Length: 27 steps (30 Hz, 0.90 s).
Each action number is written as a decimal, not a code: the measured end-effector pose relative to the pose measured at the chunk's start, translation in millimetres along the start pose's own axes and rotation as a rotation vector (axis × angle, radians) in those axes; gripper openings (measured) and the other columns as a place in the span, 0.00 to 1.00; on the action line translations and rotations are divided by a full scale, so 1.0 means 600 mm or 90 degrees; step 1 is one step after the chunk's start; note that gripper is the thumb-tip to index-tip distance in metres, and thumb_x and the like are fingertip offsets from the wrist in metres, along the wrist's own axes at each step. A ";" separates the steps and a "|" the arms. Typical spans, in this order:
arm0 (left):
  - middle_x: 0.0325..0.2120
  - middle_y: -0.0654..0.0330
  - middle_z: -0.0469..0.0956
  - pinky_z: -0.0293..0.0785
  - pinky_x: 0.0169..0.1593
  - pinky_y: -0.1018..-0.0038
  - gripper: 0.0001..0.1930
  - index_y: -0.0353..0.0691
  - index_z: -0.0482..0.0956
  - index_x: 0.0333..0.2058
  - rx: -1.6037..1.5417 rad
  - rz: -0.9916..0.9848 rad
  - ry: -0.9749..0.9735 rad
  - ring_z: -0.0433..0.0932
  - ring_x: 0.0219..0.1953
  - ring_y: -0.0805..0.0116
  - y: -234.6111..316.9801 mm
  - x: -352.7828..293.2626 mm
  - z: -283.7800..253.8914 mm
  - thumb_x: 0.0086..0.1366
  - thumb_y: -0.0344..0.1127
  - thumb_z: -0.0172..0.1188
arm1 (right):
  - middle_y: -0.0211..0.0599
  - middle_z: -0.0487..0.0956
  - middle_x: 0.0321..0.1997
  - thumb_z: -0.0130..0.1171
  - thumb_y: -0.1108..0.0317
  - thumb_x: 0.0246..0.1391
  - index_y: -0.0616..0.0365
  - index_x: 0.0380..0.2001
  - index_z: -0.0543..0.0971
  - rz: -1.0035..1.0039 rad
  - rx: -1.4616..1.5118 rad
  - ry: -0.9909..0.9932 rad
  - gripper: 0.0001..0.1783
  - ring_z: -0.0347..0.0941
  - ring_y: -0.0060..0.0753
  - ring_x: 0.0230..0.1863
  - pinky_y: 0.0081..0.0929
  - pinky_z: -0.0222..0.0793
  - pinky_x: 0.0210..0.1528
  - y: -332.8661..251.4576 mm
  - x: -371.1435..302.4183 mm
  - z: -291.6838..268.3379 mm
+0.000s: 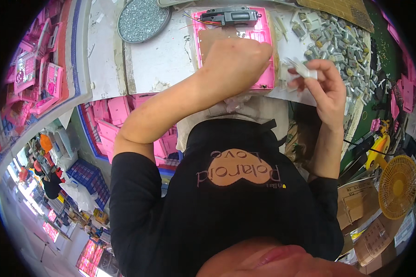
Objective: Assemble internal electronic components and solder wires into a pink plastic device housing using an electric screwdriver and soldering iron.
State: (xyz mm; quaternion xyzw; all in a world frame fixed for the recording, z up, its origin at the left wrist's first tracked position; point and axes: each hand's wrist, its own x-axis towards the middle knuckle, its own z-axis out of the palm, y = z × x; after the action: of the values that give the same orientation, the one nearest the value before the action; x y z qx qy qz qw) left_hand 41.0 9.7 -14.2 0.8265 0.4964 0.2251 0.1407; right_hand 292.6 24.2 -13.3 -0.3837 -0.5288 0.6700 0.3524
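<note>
A pink plastic casing point(262, 34) lies at the table's near edge, its hollow side up. Across its far end rests a black-and-grey module point(238, 17) with thin coloured wires, and a brown board point(212, 39) shows inside. My left hand point(238, 62) is closed over the casing, its fingertips turned away, so anything in them is hidden. Beside the casing's right side, my right hand point(327, 90) pinches a bunch of thin white strips point(300, 69) between thumb and fingers; their exact kind is unclear.
Small metal motors point(339, 41) with white parts are heaped at the right. A round tray of small screws point(143, 21) stands at the far left. Pink casings point(111, 117) fill a crate below the table's edge. A yellow fan point(398, 187) stands at the lower right.
</note>
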 end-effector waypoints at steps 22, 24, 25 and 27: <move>0.32 0.60 0.78 0.72 0.29 0.74 0.07 0.39 0.80 0.32 -0.272 -0.113 0.295 0.76 0.26 0.69 -0.041 -0.064 0.013 0.57 0.25 0.70 | 0.37 0.81 0.41 0.72 0.73 0.45 0.58 0.38 0.84 -0.458 -0.512 -0.191 0.14 0.75 0.43 0.43 0.35 0.72 0.45 0.029 0.127 0.029; 0.32 0.61 0.79 0.72 0.31 0.72 0.08 0.40 0.80 0.32 -0.270 -0.108 0.259 0.76 0.27 0.67 -0.039 -0.063 0.010 0.56 0.26 0.71 | 0.37 0.81 0.41 0.72 0.74 0.46 0.58 0.38 0.84 -0.447 -0.485 -0.167 0.13 0.75 0.44 0.44 0.34 0.72 0.46 0.043 0.121 0.035; 0.32 0.62 0.79 0.72 0.33 0.70 0.08 0.40 0.80 0.32 -0.248 -0.087 0.247 0.77 0.28 0.66 -0.042 -0.063 0.012 0.55 0.27 0.71 | 0.36 0.81 0.41 0.72 0.72 0.45 0.57 0.36 0.84 -0.433 -0.518 -0.157 0.12 0.74 0.43 0.45 0.35 0.72 0.47 0.038 0.119 0.043; 0.32 0.62 0.79 0.71 0.37 0.68 0.09 0.42 0.80 0.32 -0.196 -0.045 0.224 0.78 0.30 0.64 -0.052 -0.065 0.014 0.54 0.28 0.71 | 0.34 0.81 0.41 0.72 0.70 0.46 0.55 0.35 0.84 -0.423 -0.598 -0.126 0.11 0.73 0.43 0.46 0.37 0.72 0.49 0.021 0.112 0.056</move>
State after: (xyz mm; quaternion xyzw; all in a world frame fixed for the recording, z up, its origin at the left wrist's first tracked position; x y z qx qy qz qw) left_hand 6.0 -10.5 -44.7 0.7255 0.5018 0.4334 0.1843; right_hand 231.3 66.3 -30.6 -0.2479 -0.8915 0.2498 0.2851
